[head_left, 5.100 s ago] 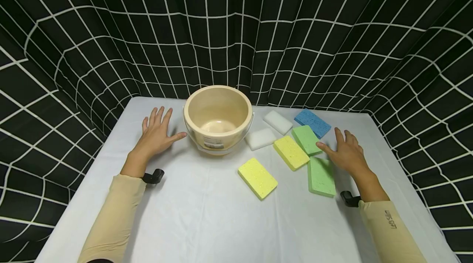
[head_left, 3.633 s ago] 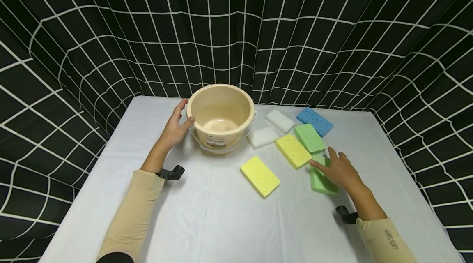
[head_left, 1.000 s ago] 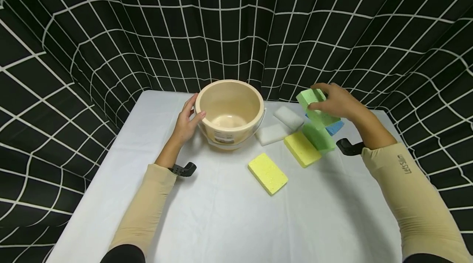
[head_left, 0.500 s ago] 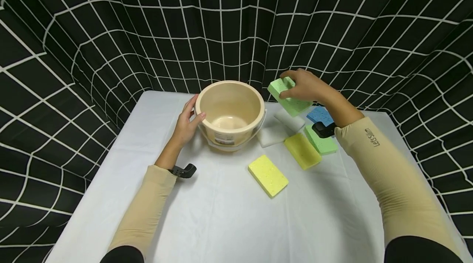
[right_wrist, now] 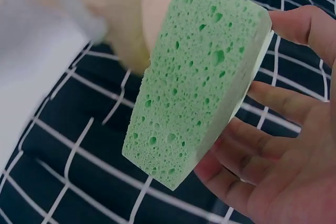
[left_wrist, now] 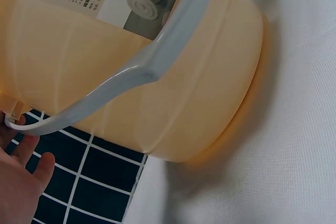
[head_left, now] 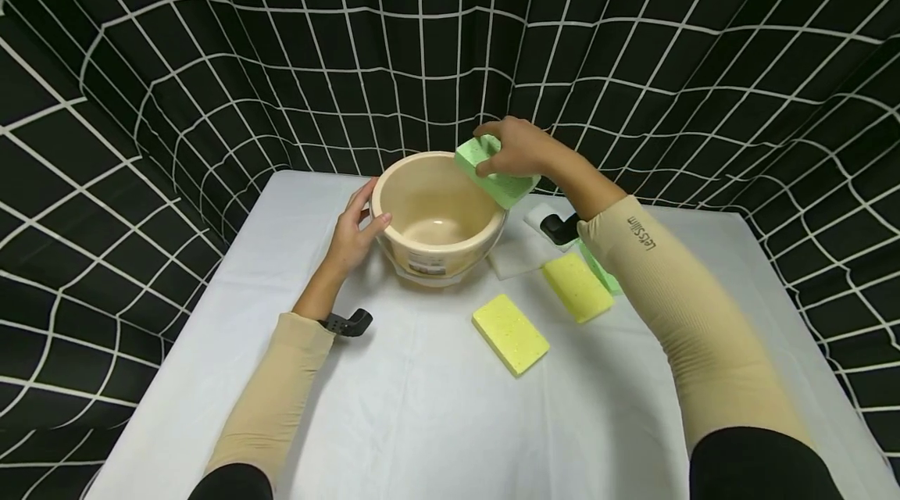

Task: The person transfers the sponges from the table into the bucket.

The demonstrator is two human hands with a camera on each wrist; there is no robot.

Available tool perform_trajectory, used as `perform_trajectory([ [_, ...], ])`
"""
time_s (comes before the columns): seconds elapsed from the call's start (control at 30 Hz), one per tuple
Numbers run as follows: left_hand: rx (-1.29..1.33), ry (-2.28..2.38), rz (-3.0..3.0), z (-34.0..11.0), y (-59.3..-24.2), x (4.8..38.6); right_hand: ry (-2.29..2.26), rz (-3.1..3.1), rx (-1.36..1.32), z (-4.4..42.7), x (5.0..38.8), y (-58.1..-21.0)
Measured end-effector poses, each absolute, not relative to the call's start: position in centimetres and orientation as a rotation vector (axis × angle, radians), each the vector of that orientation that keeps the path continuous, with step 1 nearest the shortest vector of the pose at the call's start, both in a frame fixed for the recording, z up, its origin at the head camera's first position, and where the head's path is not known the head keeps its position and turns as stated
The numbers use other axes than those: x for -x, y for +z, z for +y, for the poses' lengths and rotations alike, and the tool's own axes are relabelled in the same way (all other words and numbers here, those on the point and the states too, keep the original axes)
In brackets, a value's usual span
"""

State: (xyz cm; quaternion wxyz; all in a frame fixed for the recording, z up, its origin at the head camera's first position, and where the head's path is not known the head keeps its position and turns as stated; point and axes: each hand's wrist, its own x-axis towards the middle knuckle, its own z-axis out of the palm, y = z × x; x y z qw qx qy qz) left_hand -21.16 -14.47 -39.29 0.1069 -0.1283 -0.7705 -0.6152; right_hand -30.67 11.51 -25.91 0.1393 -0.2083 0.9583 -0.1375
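A cream bucket (head_left: 394, 241) stands upright near the table's back edge. My left hand (head_left: 351, 234) grips its left rim, the thumb over the edge and the fingers around the outside. In the left wrist view the bucket's pale handle (left_wrist: 113, 85) hangs down in front of its wall, close to the fingers. My right hand (head_left: 520, 148) pinches a green sponge (head_left: 509, 191) between thumb and fingers, held tilted over the bucket's right rim. Large pores show on the green sponge (right_wrist: 194, 82) in the right wrist view. Whether it touches the rim, I cannot tell.
Two yellow sponges (head_left: 509, 334) lie in front and right of the bucket on the white tablecloth (head_left: 422, 406). Two white sponges (head_left: 516, 259) and another green sponge (head_left: 598, 269) lie right of it, partly behind the right arm. A black gridded curtain (head_left: 394, 55) hangs behind.
My left hand took hold of the bucket's rim. My right hand picked up the nearest green sponge and carried it left to the bucket. The blue sponge is now hidden by my right arm.
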Motion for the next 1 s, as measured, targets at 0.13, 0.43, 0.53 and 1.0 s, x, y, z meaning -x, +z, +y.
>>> perform_trajectory([
  [0.13, 0.386, -1.811, -2.26, -14.3, -39.3, 21.2, -0.393, 2.78, 0.594, 9.9, 30.8, -26.0],
  [0.43, 0.382, -1.821, -2.255, -14.3, -39.4, 21.1, -0.41, 2.767, 0.673, 6.7, 30.7, -27.3],
  [0.53, 0.379, -1.825, -2.245, -14.3, -39.6, 21.2, -0.409, 2.778, 0.673, 5.9, 30.6, -28.0],
  [1.0, 0.383, -1.831, -2.224, -14.4, -39.7, 21.2, -0.441, 2.735, 0.68, 4.4, 30.7, -32.0],
])
